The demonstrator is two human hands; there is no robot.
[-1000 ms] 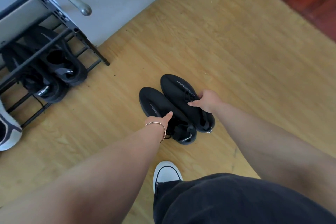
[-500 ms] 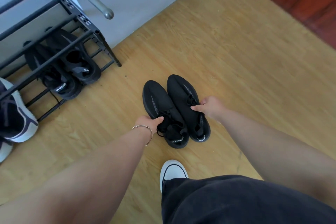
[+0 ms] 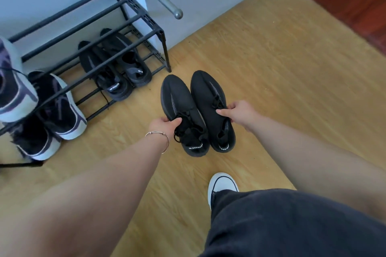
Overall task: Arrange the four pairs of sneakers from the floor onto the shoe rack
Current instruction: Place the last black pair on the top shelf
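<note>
Two black knit sneakers lie side by side in the middle of the view, toes pointing toward the rack. My left hand [image 3: 164, 126] grips the left black sneaker [image 3: 179, 102] at its laces. My right hand [image 3: 240, 112] grips the right black sneaker [image 3: 208, 94] at its laces. The black metal shoe rack [image 3: 83, 19] stands against the wall at the upper left. A second black pair [image 3: 117, 73] sits on its bottom tier. A black-and-white pair [image 3: 56, 110] sits further left, and one more such sneaker [image 3: 14, 92] rests on an upper bar.
A white door with a metal handle [image 3: 165, 2] stands just right of the rack. A dark red wooden surface [image 3: 355, 2] fills the upper right corner. My white-toed shoe [image 3: 221, 182] and dark trouser leg are at the bottom. The floor is light wood.
Both hands have carried the black pair up and toward the rack, turning the toes more upright. The view has swung left, showing more of the rack and the black-and-white sneakers.
</note>
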